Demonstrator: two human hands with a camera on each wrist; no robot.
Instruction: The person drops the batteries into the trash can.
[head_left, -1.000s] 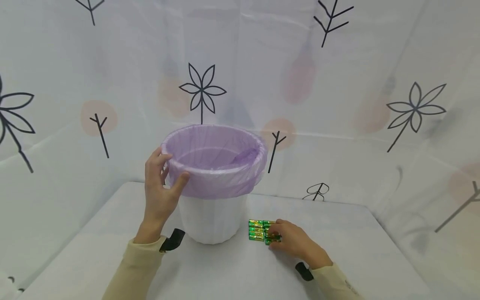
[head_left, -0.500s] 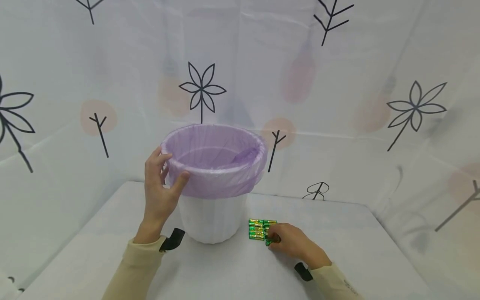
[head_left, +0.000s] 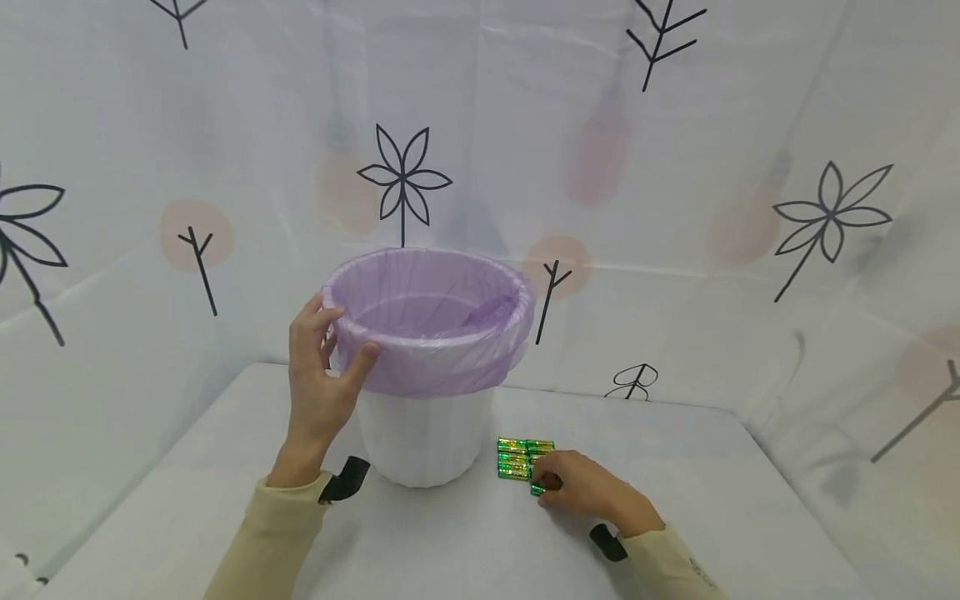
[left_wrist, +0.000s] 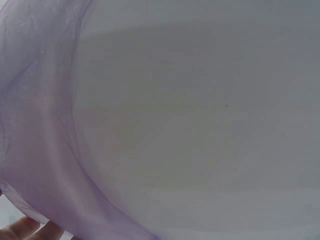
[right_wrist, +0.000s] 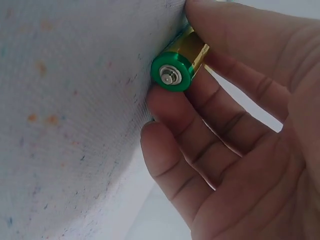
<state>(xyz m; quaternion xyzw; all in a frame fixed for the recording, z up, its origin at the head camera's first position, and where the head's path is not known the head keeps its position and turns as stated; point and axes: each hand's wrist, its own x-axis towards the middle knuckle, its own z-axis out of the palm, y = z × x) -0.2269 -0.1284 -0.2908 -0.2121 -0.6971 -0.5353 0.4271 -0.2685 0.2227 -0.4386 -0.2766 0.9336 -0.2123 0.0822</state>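
A white trash bin [head_left: 423, 442] stands on the table, lined with a purple bag [head_left: 435, 371] folded over its rim. My left hand [head_left: 318, 396] holds the bin's left side near the rim, thumb in front over the bag. In the left wrist view, the fingers [left_wrist: 42, 231] show at the lower-left corner beside the bag. My right hand [head_left: 581, 487] is low at the table, right of the bin. Its thumb and fingers pinch a green and gold battery [right_wrist: 175, 62], terminal end visible in the right wrist view. More batteries [head_left: 513, 458] lie side by side just beyond, partly hidden by the hand.
A white cloth covers the table [head_left: 697, 467], whose back edge meets a pale curtain [head_left: 480, 100] printed with black plants. The curtain also rises along both sides. A black strap [head_left: 347, 480] sits at the left wrist, another black piece [head_left: 607, 543] at the right.
My right hand has shifted slightly nearer to me, and its fingers have drawn together on the near battery, which now sits a little nearer. The left hand and bin have stayed put.
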